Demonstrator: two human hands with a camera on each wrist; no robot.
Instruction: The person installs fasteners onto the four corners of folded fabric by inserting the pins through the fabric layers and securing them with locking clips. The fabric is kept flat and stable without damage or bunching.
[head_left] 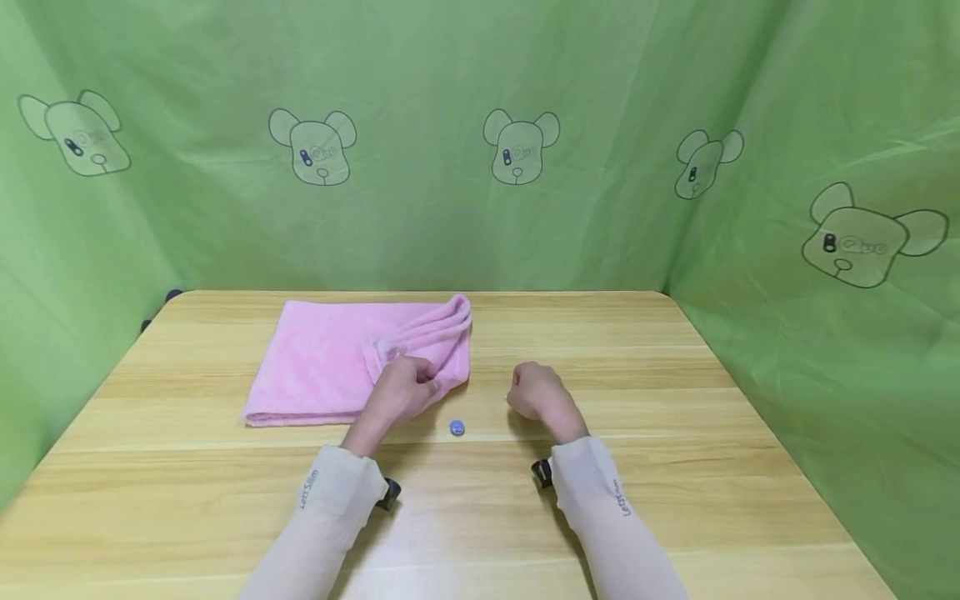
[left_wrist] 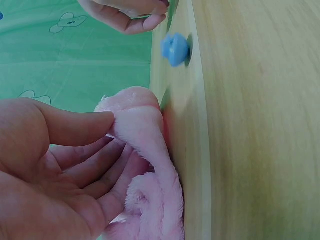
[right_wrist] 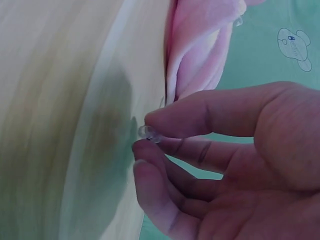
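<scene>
A folded pink plush cloth (head_left: 322, 354) lies on the wooden table, its right side gathered into folds. My left hand (head_left: 401, 392) pinches the cloth's near right part between thumb and fingers; in the left wrist view the thumb presses on a raised fold (left_wrist: 137, 117). To the right, my right hand (head_left: 536, 392) is low over the table. Its thumb and fingertips pinch a small clear plastic piece (right_wrist: 147, 133), as the right wrist view shows. Between the hands sits a small blue knob-shaped piece (left_wrist: 176, 49) on the tabletop.
The wooden table (head_left: 660, 500) reaches back to a green curtain (head_left: 420, 225) printed with bear heads, which also hangs along both sides. Another small clear piece (right_wrist: 239, 21) shows at the cloth's folds. Each sleeve carries a dark strap-like part near the wrist.
</scene>
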